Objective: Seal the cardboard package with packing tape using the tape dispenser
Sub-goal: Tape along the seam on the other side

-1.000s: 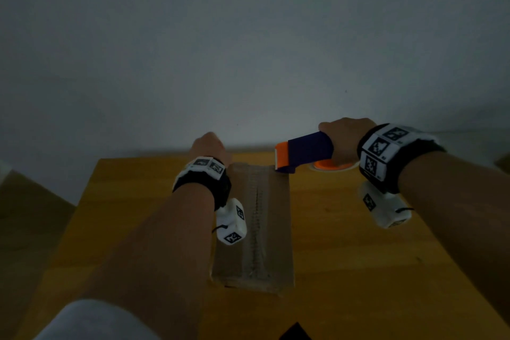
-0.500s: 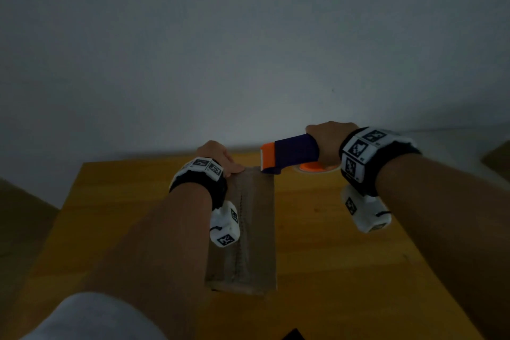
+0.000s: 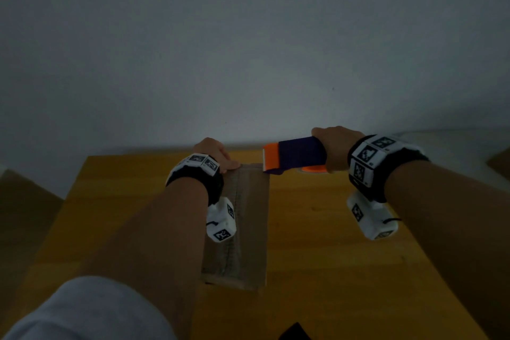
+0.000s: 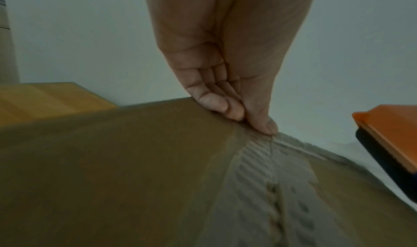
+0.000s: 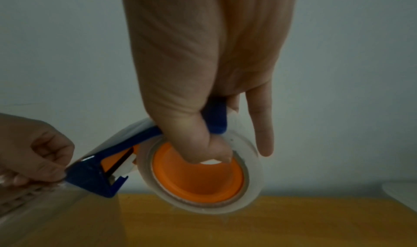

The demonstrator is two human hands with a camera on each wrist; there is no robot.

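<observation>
Left hand (image 3: 214, 156) is pinning tape end w/ fingers at package (image 3: 248, 229) far edge; right hand (image 3: 335, 148) is gripping tape dispenser (image 3: 296, 156), prob. to pull taut.

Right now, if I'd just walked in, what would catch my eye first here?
Likely the orange-and-blue tape dispenser, gripped by the right hand at the far end of the cardboard package. Next, the left hand, fingertips pressing down on the package's far edge beside the dispenser. The package lies lengthwise on a yellow wooden table.
</observation>
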